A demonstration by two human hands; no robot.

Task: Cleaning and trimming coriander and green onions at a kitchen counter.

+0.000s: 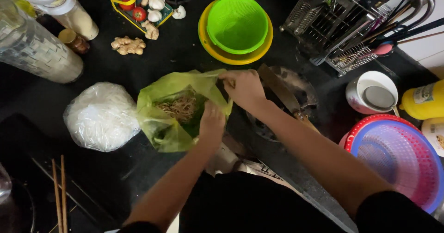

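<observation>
- Gripping the rim of a thin, translucent yellow-green plastic bag [178,110], my right hand [244,88] pinched the bag's upper right edge between thumb and fingers, pulling the mouth wide.
- My left hand [212,122] was at the near right side of the opening, fingers curled over the film and grasping it there.
- The bag lay on the black countertop [185,52], just in front of me and a little left of centre.
- Its long axis ran roughly from lower left to upper right, with the closed bottom towards the lower left and the open mouth towards my right hand.
- The film looked crumpled and glossy, with creases catching the light.
- Inside it I could see a tangled clump of thin brownish-yellow noodles [179,107], sitting near the middle of the opening.
- Touching the bag's left side was a clear, knotted plastic bag of white noodles [101,117].
- A broad-bladed cleaver with a wooden handle [283,94] lay on a dark round board [303,92] just behind my right wrist.
- Farther back stood a green plastic colander nested in a yellow bowl [237,25].
- Pieces of ginger root [127,45] lay near the back left, well apart from the bag.
</observation>
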